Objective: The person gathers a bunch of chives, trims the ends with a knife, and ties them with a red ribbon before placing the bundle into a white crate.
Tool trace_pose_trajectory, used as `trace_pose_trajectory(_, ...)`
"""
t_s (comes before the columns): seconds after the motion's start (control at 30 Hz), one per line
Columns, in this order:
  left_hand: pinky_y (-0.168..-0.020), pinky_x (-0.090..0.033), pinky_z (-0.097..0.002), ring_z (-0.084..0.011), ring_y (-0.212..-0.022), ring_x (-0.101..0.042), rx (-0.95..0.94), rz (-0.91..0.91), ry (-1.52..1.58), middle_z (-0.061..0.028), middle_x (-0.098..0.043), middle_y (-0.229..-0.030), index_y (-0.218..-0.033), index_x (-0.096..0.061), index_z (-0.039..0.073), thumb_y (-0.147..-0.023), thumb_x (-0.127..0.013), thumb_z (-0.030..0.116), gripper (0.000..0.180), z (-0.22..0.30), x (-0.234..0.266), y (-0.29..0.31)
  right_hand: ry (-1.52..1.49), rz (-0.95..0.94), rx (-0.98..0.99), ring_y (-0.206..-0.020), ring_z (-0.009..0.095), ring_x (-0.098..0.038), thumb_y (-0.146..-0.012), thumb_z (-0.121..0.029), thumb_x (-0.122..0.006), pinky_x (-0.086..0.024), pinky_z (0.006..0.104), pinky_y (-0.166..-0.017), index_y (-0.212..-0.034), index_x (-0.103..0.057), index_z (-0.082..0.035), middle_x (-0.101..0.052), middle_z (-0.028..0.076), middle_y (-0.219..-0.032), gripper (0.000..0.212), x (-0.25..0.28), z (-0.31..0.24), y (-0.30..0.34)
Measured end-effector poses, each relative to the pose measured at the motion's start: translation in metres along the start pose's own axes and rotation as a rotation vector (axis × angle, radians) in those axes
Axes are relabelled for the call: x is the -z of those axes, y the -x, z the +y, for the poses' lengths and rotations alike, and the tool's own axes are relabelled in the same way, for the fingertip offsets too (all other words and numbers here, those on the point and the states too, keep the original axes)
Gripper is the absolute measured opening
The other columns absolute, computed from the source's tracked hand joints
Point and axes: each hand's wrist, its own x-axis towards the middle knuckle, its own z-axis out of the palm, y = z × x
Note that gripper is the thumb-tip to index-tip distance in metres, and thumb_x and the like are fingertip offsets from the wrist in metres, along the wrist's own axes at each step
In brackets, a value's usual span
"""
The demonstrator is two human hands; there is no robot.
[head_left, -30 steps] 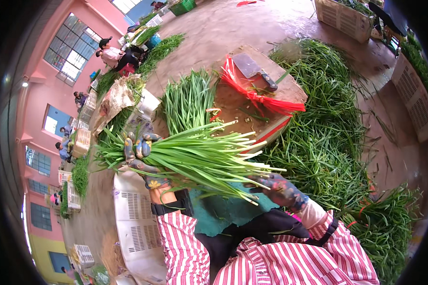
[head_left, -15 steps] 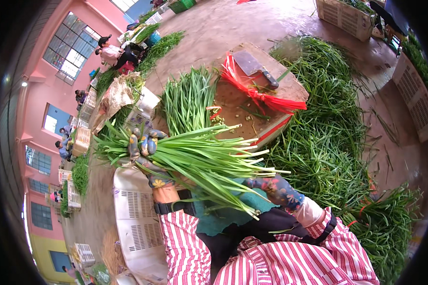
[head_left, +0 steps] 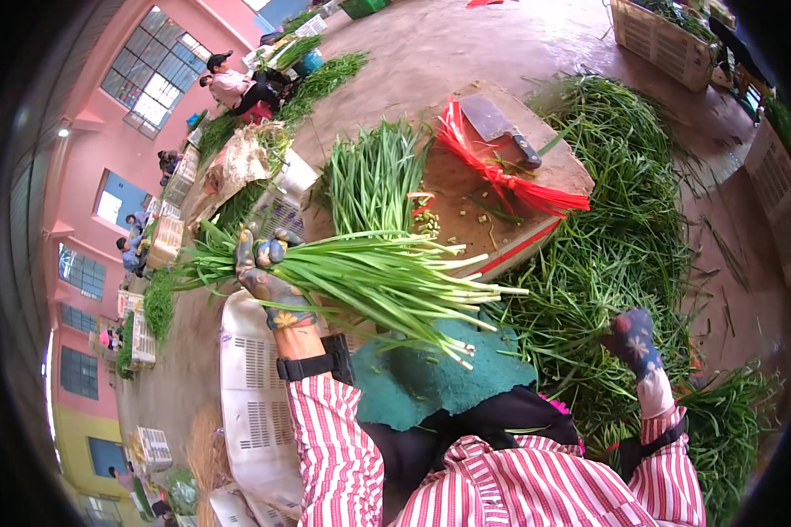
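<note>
Bundling step: left hand (head_left: 268, 274) clenched round green-onion bundle (head_left: 387, 277), near side of chopping board (head_left: 501, 189). Right hand (head_left: 633, 338) open, empty, over loose greens (head_left: 624, 228) beside board. Next: probably gather more stalks.

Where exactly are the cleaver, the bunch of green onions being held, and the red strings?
cleaver (head_left: 492, 120), head view, on the flat of its blade.
bunch of green onions (head_left: 387, 272), head view, on the middle of the stalks.
red strings (head_left: 510, 183), head view, on the strands across the chopping board.
</note>
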Motion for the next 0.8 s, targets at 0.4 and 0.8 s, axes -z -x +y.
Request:
trace_pose_trajectory(0.4, -0.056, -0.045, -0.0277, -0.0105, -0.039, -0.033, -0.149, 0.269, -0.091, 0.0034, -0.037, -0.045, -0.075, -0.052, 0.008, -0.083, -0.053, 0.017, 0.012, -0.003, -0.031, 0.001, -2.007, -0.499, 0.557, -0.119, 0.019, -0.037, -0.085, -0.015, -0.057, -0.035, 0.0324, -0.097, -0.136, -0.022, -0.005, -0.039, 0.013, -0.13, 0.063, 0.017, -0.187, -0.003)
trace_pose_trajectory(0.8, -0.058, -0.047, -0.0325, -0.012, -0.037, -0.038, -0.146, 0.229, -0.077, 0.0041, -0.036, -0.04, -0.074, -0.058, 0.006, -0.08, -0.057, 0.014, 0.01, 0.015, -0.023, 0.0, -2.005, -0.38, 0.004, -0.042, 0.009, -0.039, -0.085, -0.025, -0.04, -0.035, 0.0265, -0.043, -0.075, -0.058, -0.002, -0.045, -0.002, -0.052, 0.031, 0.003, -0.142, -0.031)
